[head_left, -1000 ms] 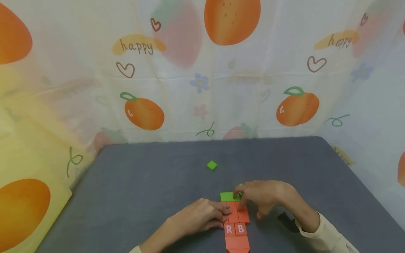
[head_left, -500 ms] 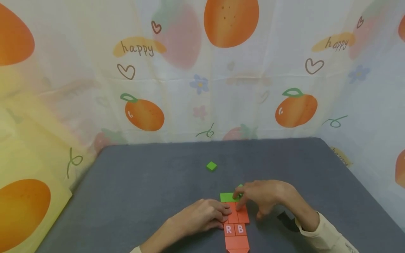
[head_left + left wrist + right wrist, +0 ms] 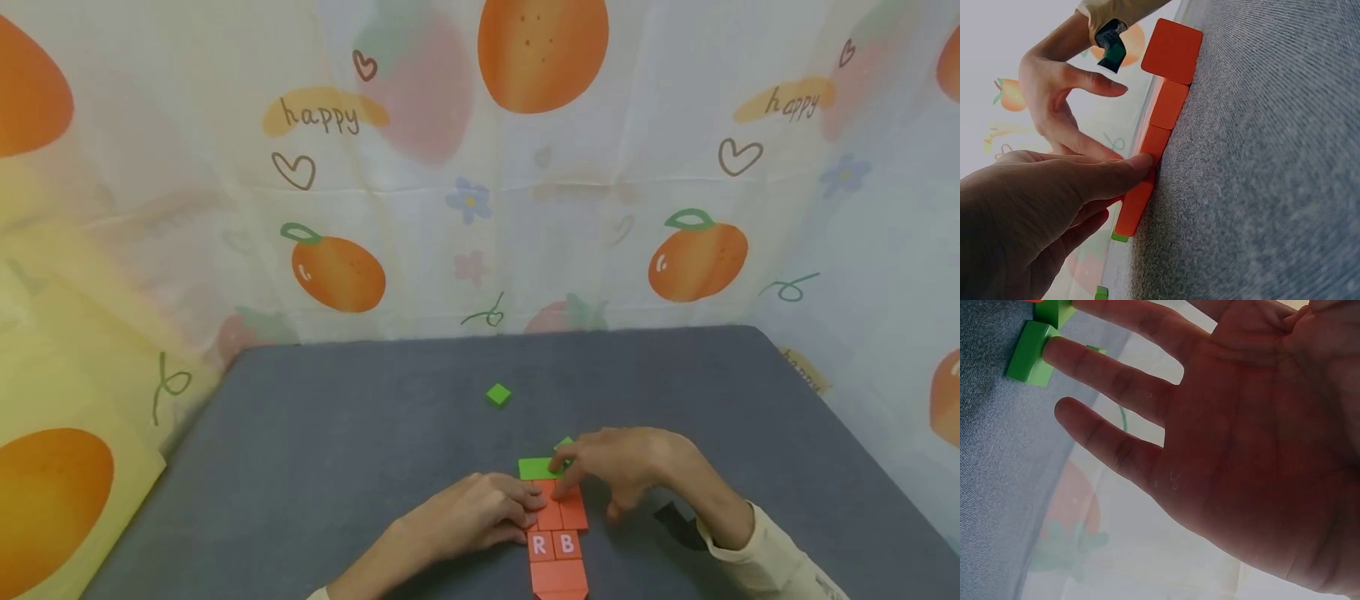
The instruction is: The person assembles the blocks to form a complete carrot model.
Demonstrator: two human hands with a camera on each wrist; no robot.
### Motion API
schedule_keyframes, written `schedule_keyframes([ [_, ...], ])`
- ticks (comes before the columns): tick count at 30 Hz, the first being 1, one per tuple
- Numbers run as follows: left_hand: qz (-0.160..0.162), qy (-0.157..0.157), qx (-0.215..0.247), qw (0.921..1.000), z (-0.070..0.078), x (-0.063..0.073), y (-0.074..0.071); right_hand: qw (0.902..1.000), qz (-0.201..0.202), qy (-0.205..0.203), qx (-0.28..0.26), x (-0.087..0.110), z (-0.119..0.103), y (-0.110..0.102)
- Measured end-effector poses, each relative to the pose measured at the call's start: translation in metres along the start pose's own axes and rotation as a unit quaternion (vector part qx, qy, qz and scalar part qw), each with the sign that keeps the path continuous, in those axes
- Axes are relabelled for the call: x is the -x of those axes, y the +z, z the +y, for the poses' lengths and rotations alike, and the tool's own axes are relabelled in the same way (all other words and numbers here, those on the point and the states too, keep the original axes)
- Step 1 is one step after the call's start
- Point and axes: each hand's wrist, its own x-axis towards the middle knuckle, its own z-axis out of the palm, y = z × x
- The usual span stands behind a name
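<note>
Flat orange-red blocks lie edge to edge in a column in the head view, tall blocks (image 3: 572, 507) above an R block (image 3: 540, 547) and a B block (image 3: 567, 546). A plain orange block (image 3: 558, 576) is at the near end; a green bar (image 3: 534, 469) caps the far end. My left hand (image 3: 480, 510) rests its fingers on the tall blocks' left side, its thumb against the side edge (image 3: 1139, 203). My right hand (image 3: 626, 467) reaches in from the right, fingers extended; one fingertip touches a small green block (image 3: 1030, 353) beside the bar. That hand partly hides both green pieces.
A separate green block (image 3: 498, 395) lies farther back on the grey tabletop (image 3: 360, 417). A fruit-printed cloth (image 3: 420, 242) hangs behind and beside the table. Something dark (image 3: 678, 525) shows at the right wrist.
Both hands keep nearly the same pose, and the blocks keep their arrangement. The head view has shifted slightly, so a little more of the small green block shows beyond the right fingers.
</note>
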Motion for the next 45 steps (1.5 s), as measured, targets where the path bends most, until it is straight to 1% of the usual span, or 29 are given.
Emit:
schedule_keyframes([
  [4, 0.004, 0.001, 0.005, 1.0000, 0.000, 0.001, 0.001, 1.0000, 0.002, 0.006, 0.002, 0.000, -0.002, 0.002],
  [8, 0.008, 0.008, 0.002, 0.9999, 0.001, 0.002, 0.001, 0.9999, 0.002, 0.011, 0.008, 0.000, -0.002, 0.003],
  [12, 0.011, 0.017, -0.025, 0.9995, 0.001, 0.001, 0.000, 0.9998, 0.010, 0.012, 0.012, 0.000, -0.002, 0.003],
  [14, 0.020, 0.026, -0.034, 0.9989, 0.000, 0.001, 0.000, 0.9998, 0.011, 0.013, 0.012, 0.000, -0.003, 0.003],
  [16, 0.039, 0.039, -0.035, 0.9978, -0.002, -0.001, 0.001, 0.9998, 0.009, 0.015, 0.010, 0.001, -0.003, 0.003],
  [18, 0.075, 0.052, -0.026, 0.9955, -0.006, -0.004, 0.001, 0.9998, 0.006, 0.017, 0.008, 0.001, -0.003, 0.004],
  [20, 0.114, 0.056, -0.018, 0.9918, -0.012, -0.007, -0.001, 0.9998, 0.004, 0.016, 0.012, 0.001, -0.002, 0.004],
  [22, 0.148, 0.051, -0.028, 0.9873, -0.023, -0.010, -0.007, 0.9997, 0.004, 0.010, 0.020, 0.000, -0.002, 0.003],
  [23, 0.160, 0.044, -0.034, 0.9856, -0.029, -0.012, -0.011, 0.9997, 0.006, 0.006, 0.024, -0.001, -0.002, 0.002],
  [25, 0.167, 0.023, -0.051, 0.9844, -0.043, -0.017, -0.018, 0.9994, 0.009, 0.000, 0.033, -0.002, -0.002, 0.001],
  [27, 0.157, -0.007, -0.069, 0.9851, -0.059, -0.023, -0.024, 0.9993, 0.012, 0.000, 0.037, -0.003, -0.002, 0.001],
  [28, 0.146, -0.028, -0.071, 0.9864, -0.067, -0.025, -0.026, 0.9992, 0.012, 0.000, 0.037, -0.003, -0.002, 0.001],
  [31, 0.099, -0.090, -0.072, 0.9884, -0.090, -0.033, -0.028, 0.9994, 0.011, 0.006, 0.032, -0.003, -0.002, 0.002],
  [34, 0.049, -0.133, -0.060, 0.9881, -0.104, -0.037, -0.028, 0.9997, 0.008, 0.009, 0.024, -0.002, -0.002, 0.002],
  [36, 0.026, -0.146, -0.061, 0.9871, -0.109, -0.038, -0.026, 0.9998, 0.006, 0.009, 0.017, -0.003, -0.002, 0.003],
  [38, 0.012, -0.157, -0.067, 0.9853, -0.110, -0.038, -0.024, 0.9999, 0.006, 0.007, 0.014, -0.003, -0.003, 0.003],
  [41, 0.007, -0.175, -0.082, 0.9811, -0.106, -0.036, -0.025, 0.9999, 0.002, 0.008, 0.011, -0.003, -0.003, 0.002],
  [44, 0.007, -0.201, -0.073, 0.9768, -0.101, -0.032, -0.029, 0.9999, 0.001, 0.008, 0.013, -0.003, -0.003, 0.001],
  [45, 0.006, -0.205, -0.072, 0.9761, -0.100, -0.030, -0.030, 0.9999, 0.000, 0.011, 0.013, -0.003, -0.003, 0.001],
])
